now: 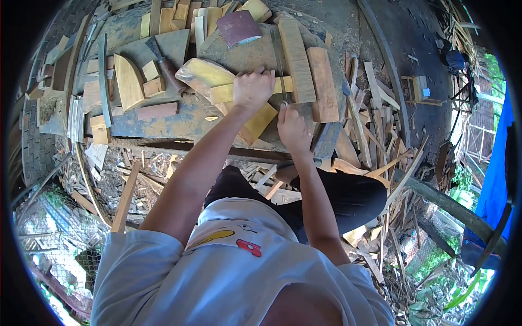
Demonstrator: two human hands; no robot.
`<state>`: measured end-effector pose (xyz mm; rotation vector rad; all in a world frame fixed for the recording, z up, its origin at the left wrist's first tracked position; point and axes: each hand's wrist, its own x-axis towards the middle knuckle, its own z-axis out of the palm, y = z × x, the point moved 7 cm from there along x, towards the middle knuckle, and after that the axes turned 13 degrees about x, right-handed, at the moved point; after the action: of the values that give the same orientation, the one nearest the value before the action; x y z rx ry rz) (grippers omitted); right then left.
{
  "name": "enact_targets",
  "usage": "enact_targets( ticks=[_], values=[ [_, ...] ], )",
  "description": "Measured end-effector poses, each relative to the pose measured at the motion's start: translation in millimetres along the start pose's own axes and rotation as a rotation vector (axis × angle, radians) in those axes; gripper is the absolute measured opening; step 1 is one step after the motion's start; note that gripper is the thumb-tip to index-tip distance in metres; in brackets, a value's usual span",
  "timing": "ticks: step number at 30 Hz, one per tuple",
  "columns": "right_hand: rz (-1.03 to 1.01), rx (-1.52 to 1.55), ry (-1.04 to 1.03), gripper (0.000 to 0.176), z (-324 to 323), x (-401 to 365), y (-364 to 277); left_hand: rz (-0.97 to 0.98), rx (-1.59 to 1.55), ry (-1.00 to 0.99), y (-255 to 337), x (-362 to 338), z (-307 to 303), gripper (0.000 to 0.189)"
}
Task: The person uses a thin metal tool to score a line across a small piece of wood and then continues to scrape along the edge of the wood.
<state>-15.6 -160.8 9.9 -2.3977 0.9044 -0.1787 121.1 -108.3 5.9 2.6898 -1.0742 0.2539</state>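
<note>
My left hand (254, 88) is closed over a narrow yellow wooden strip (222, 94), pressing it on the workbench (242, 58). The strip's right end shows past my knuckles, where a long thin dark blade (278, 54) crosses it. My right hand (294, 129) is wrapped round the near end of this blade, its handle hidden in the fist. Under the strip lie a pale wood block (201, 74) and a yellow wood block (258, 125). Just right of the blade rests a thick wooden board (297, 60).
A roll of brown sandpaper (238, 27) sits at the back of the bench. To the left lie a chisel-like tool with a wooden handle (172, 76) and a curved wood piece (128, 82). Wood scraps (370, 117) heap up on the right, beside my bent leg (348, 198).
</note>
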Motion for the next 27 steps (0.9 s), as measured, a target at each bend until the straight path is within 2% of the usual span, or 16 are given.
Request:
enact_targets(
  ticks=[2, 6, 9, 11, 13, 15, 17, 20, 24, 27],
  values=[
    [0.06, 0.048, -0.081, 0.031, 2.2, -29.3, 11.2, 0.012, 0.005, 0.015, -2.6, 1.3, -2.2, 0.039],
    [0.086, 0.056, -0.074, 0.029, -4.9, -72.8, 21.8, 0.019, 0.001, -0.005, -2.0, -1.0, 1.8, 0.038],
    [0.044, 0.001, -0.056, 0.027, 0.2, -44.4, 17.9, 0.033, -0.014, 0.027, 0.1, 0.1, -0.3, 0.038],
    [-0.069, -0.004, 0.032, 0.028, 1.0, -8.4, 4.6, 0.028, -0.015, 0.041, 0.5, 0.2, -1.4, 0.038],
    [-0.057, -0.004, 0.047, 0.029, 2.0, 7.5, -3.8, 0.002, 0.013, 0.034, -1.3, 0.4, -0.9, 0.037],
    [-0.046, -0.01, 0.059, 0.029, 0.2, 5.6, -4.3, 0.005, 0.016, 0.022, 0.3, 0.3, 0.0, 0.038],
    [0.052, 0.072, -0.024, 0.029, 1.5, -20.2, 5.7, 0.0, 0.022, 0.007, -1.5, 0.2, -0.6, 0.039],
    [0.032, 0.075, -0.044, 0.028, -7.4, -64.2, 17.3, 0.014, 0.011, 0.008, -0.8, -0.2, -0.5, 0.038],
    [0.095, 0.076, -0.097, 0.027, -5.3, -40.1, 14.9, 0.027, 0.004, 0.039, 0.7, -0.3, 0.4, 0.037],
    [-0.024, 0.035, -0.009, 0.027, 5.6, 3.6, 2.1, 0.022, 0.012, 0.044, -0.5, -0.3, 0.6, 0.037]
  ],
)
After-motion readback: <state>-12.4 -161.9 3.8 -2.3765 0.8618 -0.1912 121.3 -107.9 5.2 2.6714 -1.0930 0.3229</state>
